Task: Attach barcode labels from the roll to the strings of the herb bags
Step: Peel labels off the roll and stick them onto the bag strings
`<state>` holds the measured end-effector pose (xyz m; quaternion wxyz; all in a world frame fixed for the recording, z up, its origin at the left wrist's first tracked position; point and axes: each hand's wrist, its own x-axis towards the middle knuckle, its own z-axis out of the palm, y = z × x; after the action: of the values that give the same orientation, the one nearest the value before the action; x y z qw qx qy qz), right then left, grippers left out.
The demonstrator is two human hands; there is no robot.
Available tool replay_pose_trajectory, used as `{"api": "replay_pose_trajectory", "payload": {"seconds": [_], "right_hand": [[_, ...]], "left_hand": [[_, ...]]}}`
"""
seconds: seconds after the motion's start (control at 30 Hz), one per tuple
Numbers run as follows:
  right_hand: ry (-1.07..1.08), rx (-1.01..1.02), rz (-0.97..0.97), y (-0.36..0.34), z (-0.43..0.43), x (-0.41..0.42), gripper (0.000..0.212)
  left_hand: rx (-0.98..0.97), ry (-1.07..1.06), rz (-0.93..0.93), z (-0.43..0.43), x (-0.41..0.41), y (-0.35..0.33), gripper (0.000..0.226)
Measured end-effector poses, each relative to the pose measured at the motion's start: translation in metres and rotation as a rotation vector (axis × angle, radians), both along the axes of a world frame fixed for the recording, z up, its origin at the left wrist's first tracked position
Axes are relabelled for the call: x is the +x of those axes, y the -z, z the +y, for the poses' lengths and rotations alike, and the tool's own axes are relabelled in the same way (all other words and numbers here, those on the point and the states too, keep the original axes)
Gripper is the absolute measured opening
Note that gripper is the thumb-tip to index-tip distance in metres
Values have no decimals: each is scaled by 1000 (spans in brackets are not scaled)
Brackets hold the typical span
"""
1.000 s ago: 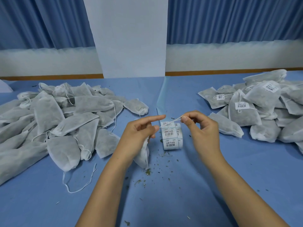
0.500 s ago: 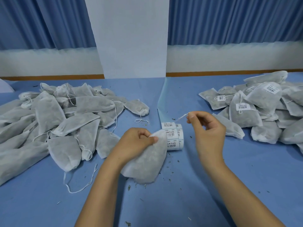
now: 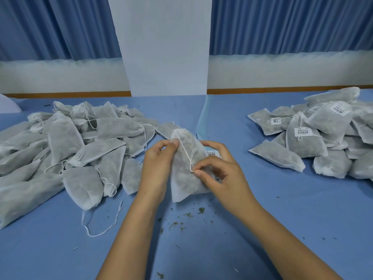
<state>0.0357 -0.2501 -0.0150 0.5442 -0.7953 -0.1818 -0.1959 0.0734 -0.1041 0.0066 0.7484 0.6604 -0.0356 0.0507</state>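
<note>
We find one grey mesh herb bag (image 3: 185, 178) in the left hand's (image 3: 156, 164) grip. The right hand (image 3: 224, 174) pinches its white string (image 3: 186, 153). Three white barcode labels (image 3: 302, 131) near the tabletop's right edge, illegible.

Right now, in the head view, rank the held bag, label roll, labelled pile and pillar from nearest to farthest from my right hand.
1. Held bag: right hand pinches its string.
2. Label roll: just behind the hand.
3. Labelled pile: off to the right.
4. Pillar: at the back.

Two hands up, left hand (image 3: 159, 158) and right hand (image 3: 224, 170), one bag (image 3: 185, 178) between them. Two heaps: left pile (image 3: 66, 138), right pile (image 3: 323, 138). One roll (image 3: 213, 153), one loose string (image 3: 101, 229).
</note>
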Motion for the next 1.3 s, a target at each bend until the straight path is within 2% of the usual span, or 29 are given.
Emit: {"api": "replay_pose_trajectory", "payload": {"seconds": [0.03, 0.07, 0.17, 0.23, 0.3, 0.37, 0.43, 0.5, 0.57, 0.67, 0.87, 1.07, 1.3], "right_hand": [[5, 13, 7, 0, 0, 1, 10], [22, 28, 5, 0, -1, 1, 9], [82, 63, -17, -2, -6, 4, 10], [55, 60, -18, -2, -8, 5, 10], [72, 28, -48, -1, -11, 7, 9], [197, 5, -71, 1, -20, 14, 13], [324, -15, 34, 7, -31, 24, 26], [287, 81, 290, 11, -36, 31, 32], [145, 324, 485, 16, -33, 35, 26], [92, 434, 486, 19, -35, 37, 24], [100, 420, 451, 22, -36, 37, 26], [100, 402, 399, 24, -36, 38, 26], [103, 390, 395, 26, -35, 40, 26]], "left_hand": [[-15, 33, -12, -1, -1, -1, 12], [-12, 72, -32, -1, -2, -1, 15], [60, 202, -167, -3, -3, 2, 59], [172, 149, -300, -7, -4, 3, 73], [258, -25, -439, -7, -1, 6, 66], [381, -226, -566, -3, 6, 12, 49], [527, -349, -623, 1, 15, 18, 32], [640, -331, -633, -4, 22, 26, 26], [777, -193, -626, -17, 25, 33, 21], [937, -41, -618, -28, 28, 42, 20], [869, 125, -547, -21, 27, 39, 31], [776, 58, -518, -24, 31, 40, 24], [655, 75, -490, -27, 30, 38, 17]]}}
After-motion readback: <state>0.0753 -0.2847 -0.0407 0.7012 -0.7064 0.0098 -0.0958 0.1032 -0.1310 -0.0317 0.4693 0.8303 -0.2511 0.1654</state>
